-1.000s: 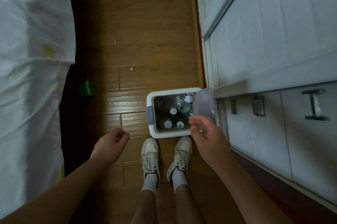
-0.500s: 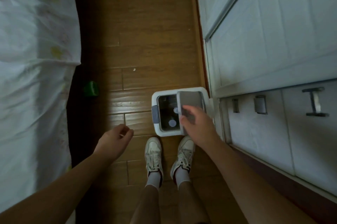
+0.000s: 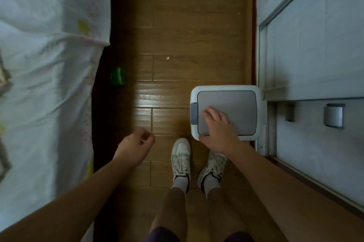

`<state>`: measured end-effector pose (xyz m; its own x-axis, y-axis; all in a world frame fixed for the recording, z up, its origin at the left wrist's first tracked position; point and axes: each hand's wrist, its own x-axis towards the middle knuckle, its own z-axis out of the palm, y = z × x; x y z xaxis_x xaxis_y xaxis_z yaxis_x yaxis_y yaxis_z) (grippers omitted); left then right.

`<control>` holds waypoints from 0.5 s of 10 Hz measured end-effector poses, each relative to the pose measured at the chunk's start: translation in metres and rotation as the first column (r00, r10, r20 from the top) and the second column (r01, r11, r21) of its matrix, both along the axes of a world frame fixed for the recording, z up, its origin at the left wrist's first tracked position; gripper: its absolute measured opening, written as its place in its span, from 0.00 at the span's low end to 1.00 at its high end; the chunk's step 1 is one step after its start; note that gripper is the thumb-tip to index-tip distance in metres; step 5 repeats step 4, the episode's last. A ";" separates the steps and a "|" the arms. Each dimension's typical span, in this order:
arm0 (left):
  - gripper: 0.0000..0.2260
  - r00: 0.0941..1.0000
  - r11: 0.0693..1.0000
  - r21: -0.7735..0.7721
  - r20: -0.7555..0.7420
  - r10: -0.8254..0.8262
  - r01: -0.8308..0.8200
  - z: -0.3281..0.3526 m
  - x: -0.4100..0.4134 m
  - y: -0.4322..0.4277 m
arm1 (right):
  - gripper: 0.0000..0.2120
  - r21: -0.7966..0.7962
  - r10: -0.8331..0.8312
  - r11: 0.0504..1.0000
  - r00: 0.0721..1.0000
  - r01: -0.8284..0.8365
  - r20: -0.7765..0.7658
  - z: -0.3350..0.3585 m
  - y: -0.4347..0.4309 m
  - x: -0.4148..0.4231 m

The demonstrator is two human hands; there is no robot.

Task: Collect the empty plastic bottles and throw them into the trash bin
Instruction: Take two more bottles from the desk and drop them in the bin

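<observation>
A white trash bin point(image 3: 260, 112) with a grey lid point(image 3: 236, 104) stands on the wooden floor just ahead of my feet, against the white cabinet. The lid lies flat and closed, so the bottles inside are hidden. My right hand point(image 3: 218, 133) rests on the lid's near left part with straight, spread fingers. My left hand point(image 3: 136, 145) hangs over the floor left of my shoes, fingers loosely curled, holding nothing.
A bed with a white sheet point(image 3: 45, 84) fills the left side. A small green object point(image 3: 117, 76) sits on the floor by the bed's dark base. White cabinet doors and drawers with metal handles point(image 3: 333, 115) line the right. My white shoes point(image 3: 180, 155) stand before the bin.
The bin's lid went from standing open, with bottle caps visible inside, to fully closed under my right hand. The left hand barely moved.
</observation>
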<state>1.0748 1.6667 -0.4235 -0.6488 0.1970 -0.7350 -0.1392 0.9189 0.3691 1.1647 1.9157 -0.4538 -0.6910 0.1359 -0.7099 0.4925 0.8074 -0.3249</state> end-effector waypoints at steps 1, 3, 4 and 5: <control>0.11 1.000 1.000 0.008 0.018 0.020 -0.020 0.006 0.009 -0.003 | 0.31 -0.076 -0.089 0.993 0.994 0.093 0.064 0.005 0.009 -0.009; 0.14 0.998 1.000 0.003 0.069 0.013 -0.013 0.036 0.019 -0.007 | 0.20 -0.221 -0.604 0.709 0.739 0.669 0.299 0.040 0.027 0.002; 0.13 0.989 0.999 -0.019 0.149 -0.023 0.026 0.045 0.025 -0.015 | 0.11 -0.250 -0.780 0.501 0.557 0.828 0.284 0.056 0.031 0.039; 0.13 0.989 0.999 -0.019 0.149 -0.023 0.026 0.045 0.025 -0.015 | 0.11 -0.250 -0.780 0.501 0.557 0.828 0.284 0.056 0.031 0.039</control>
